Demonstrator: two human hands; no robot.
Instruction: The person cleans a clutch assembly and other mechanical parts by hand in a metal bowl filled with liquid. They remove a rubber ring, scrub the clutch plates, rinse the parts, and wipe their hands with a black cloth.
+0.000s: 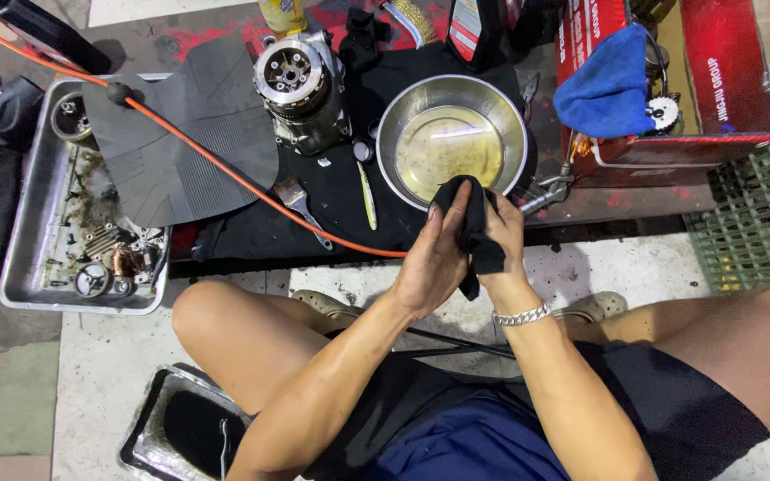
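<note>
Red carton (725, 67) with white lettering at top right, open, blue cloth (608, 85) draped over its left wall; dark bottle (474, 27) with red-and-white label at top centre; yellow bottle (282, 13) at top edge, left of it.

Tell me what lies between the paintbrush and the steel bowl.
In the head view, a slim yellow-handled tool lies on the black mat between the paintbrush and the steel bowl.
</note>
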